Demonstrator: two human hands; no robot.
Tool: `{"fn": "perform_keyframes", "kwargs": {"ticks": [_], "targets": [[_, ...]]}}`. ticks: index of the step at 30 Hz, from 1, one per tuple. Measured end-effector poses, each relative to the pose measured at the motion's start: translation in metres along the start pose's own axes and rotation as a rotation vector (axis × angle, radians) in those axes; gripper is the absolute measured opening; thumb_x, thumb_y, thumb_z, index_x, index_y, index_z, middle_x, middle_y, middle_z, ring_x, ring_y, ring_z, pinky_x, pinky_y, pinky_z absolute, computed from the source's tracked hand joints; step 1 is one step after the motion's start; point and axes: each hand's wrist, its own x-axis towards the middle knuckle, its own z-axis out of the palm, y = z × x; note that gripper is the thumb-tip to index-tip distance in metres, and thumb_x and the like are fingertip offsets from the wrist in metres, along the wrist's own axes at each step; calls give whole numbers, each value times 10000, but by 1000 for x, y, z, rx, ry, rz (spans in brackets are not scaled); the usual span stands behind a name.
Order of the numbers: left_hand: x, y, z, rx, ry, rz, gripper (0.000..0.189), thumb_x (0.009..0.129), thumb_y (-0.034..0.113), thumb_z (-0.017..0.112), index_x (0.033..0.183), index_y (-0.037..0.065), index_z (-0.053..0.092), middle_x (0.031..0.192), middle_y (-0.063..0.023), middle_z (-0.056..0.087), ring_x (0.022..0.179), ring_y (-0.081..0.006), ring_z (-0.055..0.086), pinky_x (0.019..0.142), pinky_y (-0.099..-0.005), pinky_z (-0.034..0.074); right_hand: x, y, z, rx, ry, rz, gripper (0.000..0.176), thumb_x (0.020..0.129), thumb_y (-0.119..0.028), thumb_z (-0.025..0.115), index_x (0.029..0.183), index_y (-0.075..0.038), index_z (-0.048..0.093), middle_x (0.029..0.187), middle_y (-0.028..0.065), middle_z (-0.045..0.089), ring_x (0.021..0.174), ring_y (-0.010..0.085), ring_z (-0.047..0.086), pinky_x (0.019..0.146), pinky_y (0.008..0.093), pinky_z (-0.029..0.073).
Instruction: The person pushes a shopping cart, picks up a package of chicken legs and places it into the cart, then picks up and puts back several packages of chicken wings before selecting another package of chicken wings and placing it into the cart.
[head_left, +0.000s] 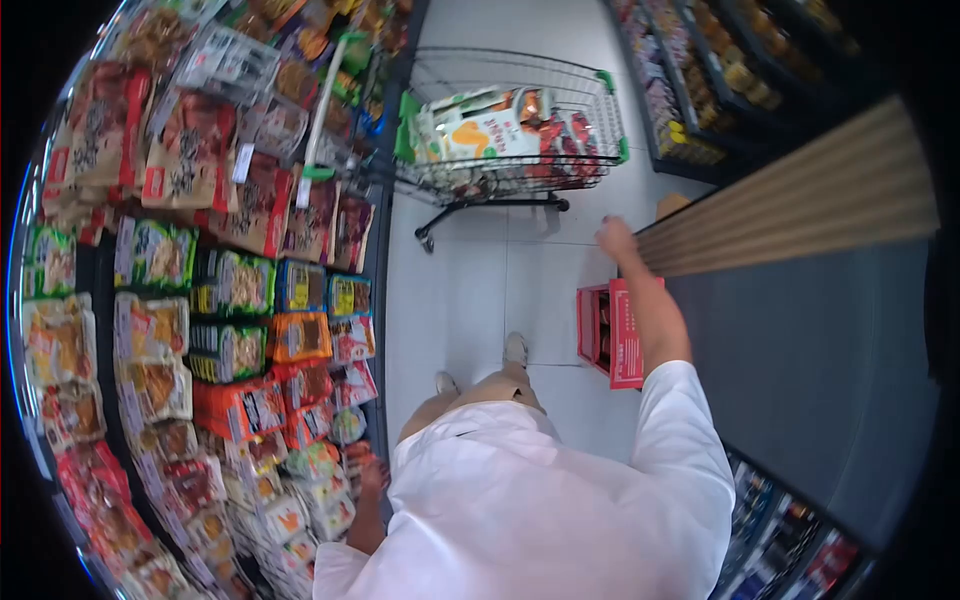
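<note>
My right hand (615,239) is held out over the floor, below the right end of a shopping cart (508,187). Its fingers look curled, and nothing shows in them. My left hand (374,474) hangs low beside the packaged foods on the left shelves, nearest to some small packs (333,510). Its fingers are too blurred to make out. White and green food bags (480,137) and dark red packs (567,140) lie in the cart. Beside my right forearm stands a red box (626,335).
Shelves of bagged and vacuum-packed food (240,400) run along the left. A large grey panel (790,350) with a ribbed tan edge (800,190) stands at the right. More stocked shelves (690,90) are at the upper right. Pale tiles (450,290) cover the floor.
</note>
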Motion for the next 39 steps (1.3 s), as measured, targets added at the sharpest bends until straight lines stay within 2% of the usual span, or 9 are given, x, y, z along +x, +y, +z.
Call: {"fn": "perform_keyframes", "kwargs": {"ticks": [7,10,13,18,23,26,31,35,39], "targets": [[-134,-83,40,-162,454,-670,257,898,315,471,936,139,654,875,0,645,787,-153,609,657,-327,461,164,8,-6,-231,314,-314,499,764,-174,588,1245,-68,509,1262,143,503,1214,332,444,961,446,441],[-176,-156,40,357,160,-452,286,907,312,458,916,108,659,913,-15,649,812,-163,614,689,-334,471,187,4,24,-307,248,-373,572,755,-183,612,1295,-67,465,1288,153,485,1220,345,437,972,435,431],[-183,-158,40,-27,283,-592,308,912,310,451,954,90,662,936,-21,650,832,-166,612,703,-332,477,179,-17,14,-296,128,-275,597,761,-218,610,1312,-67,440,1295,162,484,1205,363,452,976,431,426],[-191,52,65,-35,336,-570,370,910,340,473,1083,63,646,968,-52,637,861,-165,593,745,-310,483,187,-33,11,-306,25,-277,559,769,-297,617,1268,-75,496,1199,188,550,1098,373,531,933,438,446],[-140,4,58,65,273,-143,345,928,305,486,1138,62,613,991,-80,642,876,-177,608,774,-318,491,159,-51,39,-97,-65,-389,487,765,-324,626,1157,-40,573,1149,210,561,1071,362,547,919,434,448],[-125,33,79,-155,328,-136,304,926,250,511,1124,43,612,991,-85,648,882,-180,616,794,-317,493,103,-73,47,123,-9,-543,517,736,-213,608,1219,-40,544,1123,212,563,1055,378,546,911,436,450],[-78,-59,95,-353,207,-56,276,919,204,525,1113,29,614,992,-86,653,889,-176,617,807,-313,493,41,-103,95,353,-114,-771,673,699,-145,622,1337,-42,435,1275,187,497,1173,351,491,1015,410,387],[-41,-149,96,-730,38,1,254,914,167,537,1104,18,616,993,-86,657,894,-173,618,817,-309,493,-20,-127,75,-67,-90,-823,711,688,-179,677,1342,-55,427,1352,133,452,1239,280,447,1043,442,330],[-70,-125,104,-425,168,-21,240,900,130,557,1098,10,619,990,-72,660,890,-156,612,816,-299,495,-31,-110,78,-253,-48,-746,659,727,-171,660,1345,-124,436,1294,83,492,1184,272,472,1008,477,346]]}}
